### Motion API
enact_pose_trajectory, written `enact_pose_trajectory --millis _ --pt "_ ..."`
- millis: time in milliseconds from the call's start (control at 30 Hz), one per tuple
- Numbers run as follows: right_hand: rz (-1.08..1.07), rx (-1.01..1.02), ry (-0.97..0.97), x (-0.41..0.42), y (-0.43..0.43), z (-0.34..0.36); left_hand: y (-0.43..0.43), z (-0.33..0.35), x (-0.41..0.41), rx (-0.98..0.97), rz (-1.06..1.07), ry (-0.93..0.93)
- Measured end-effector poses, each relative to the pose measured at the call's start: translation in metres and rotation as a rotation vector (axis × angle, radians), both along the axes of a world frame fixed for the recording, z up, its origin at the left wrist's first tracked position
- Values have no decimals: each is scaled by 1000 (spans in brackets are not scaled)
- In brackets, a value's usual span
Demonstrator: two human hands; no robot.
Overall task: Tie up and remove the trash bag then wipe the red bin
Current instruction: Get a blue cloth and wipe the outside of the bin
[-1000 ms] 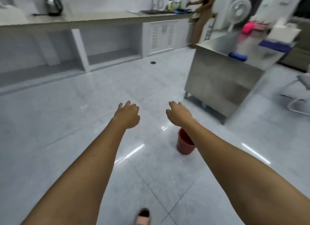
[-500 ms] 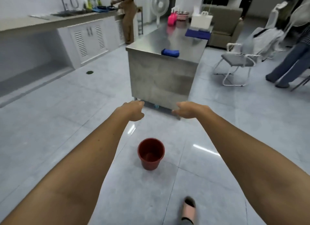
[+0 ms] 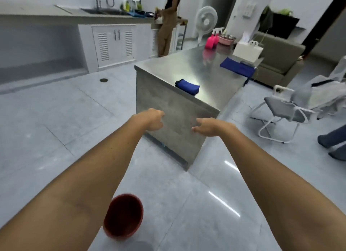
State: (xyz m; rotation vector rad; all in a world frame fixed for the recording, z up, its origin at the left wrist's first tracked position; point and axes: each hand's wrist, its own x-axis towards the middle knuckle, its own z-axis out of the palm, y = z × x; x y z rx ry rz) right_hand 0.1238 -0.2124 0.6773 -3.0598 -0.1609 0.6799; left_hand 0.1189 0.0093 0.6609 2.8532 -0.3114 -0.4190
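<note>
The red bin stands upright on the grey tile floor near the bottom of the view, partly behind my left forearm, with no bag visible in it. Both arms stretch forward above it. My left hand hangs with loosely curled fingers and holds nothing. My right hand is relaxed with fingers pointing left, also holding nothing. A folded blue cloth lies on the near end of the steel table, beyond both hands.
Pink spray bottles, a white box and a blue mat sit further along the table. A person stands at the counter by the sink. A white chair and another person's legs are at right.
The view has swung right and moved closer to the steel table. The red bin has slid down to the bottom of the view. Both hands stay held out and hold nothing.
</note>
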Motion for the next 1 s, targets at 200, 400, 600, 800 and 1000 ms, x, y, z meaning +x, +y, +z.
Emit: enact_pose_trajectory --millis 200,400,600,800,1000 --pt "80 -10 -5 145 -45 -14 -42 -3 146 17 81 -49" --pt "64 26 30 272 -87 -30 -76 -23 281 -26 168 -34" --pt "87 93 50 376 -118 -53 -133 -48 376 42 159 -71" --pt "-35 337 -67 477 -130 -100 -174 -94 454 20 312 -108" --pt "-99 549 68 561 -130 -142 -186 -118 530 -94 582 -33"
